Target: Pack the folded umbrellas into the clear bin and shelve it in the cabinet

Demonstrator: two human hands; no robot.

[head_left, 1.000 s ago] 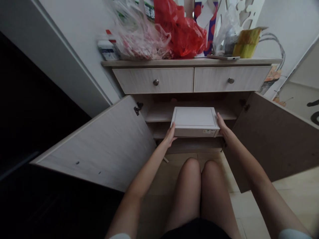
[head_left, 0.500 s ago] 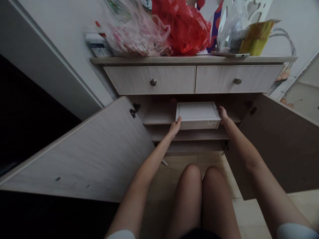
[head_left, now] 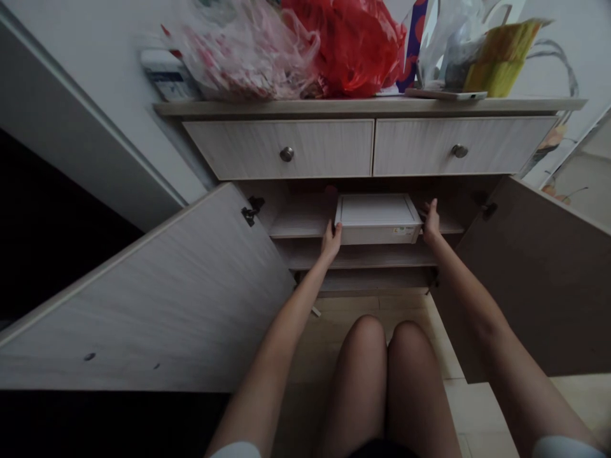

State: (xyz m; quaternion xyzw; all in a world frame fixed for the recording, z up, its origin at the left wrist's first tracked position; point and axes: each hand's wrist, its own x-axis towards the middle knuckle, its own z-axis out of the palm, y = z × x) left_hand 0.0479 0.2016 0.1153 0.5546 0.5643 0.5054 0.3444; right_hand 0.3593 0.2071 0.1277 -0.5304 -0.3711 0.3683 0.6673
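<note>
A shallow white box (head_left: 377, 234) with a small label on its front sits on the upper shelf (head_left: 298, 222) of the cabinet, its front jutting past the shelf edge. At its left front corner is my left hand (head_left: 331, 243), thumb touching the corner and fingers stretched along the left side, not wrapped round it. My right hand (head_left: 431, 226) is beside the box's right end, thumb raised and fingers apart. Whether those right fingertips touch the box I cannot tell.
Both cabinet doors stand open, the left door (head_left: 157, 305) and the right door (head_left: 544, 280). Two closed drawers (head_left: 281, 137) are above. On the top lie a red plastic bag (head_left: 353, 51), a clear bag (head_left: 252, 57), a white bottle (head_left: 167, 76) and a yellow container (head_left: 501, 60).
My fingers have loosened from the box: the right thumb has lifted away, and the left fingers now show outside its left side. The box has barely moved; the view has shifted slightly.
</note>
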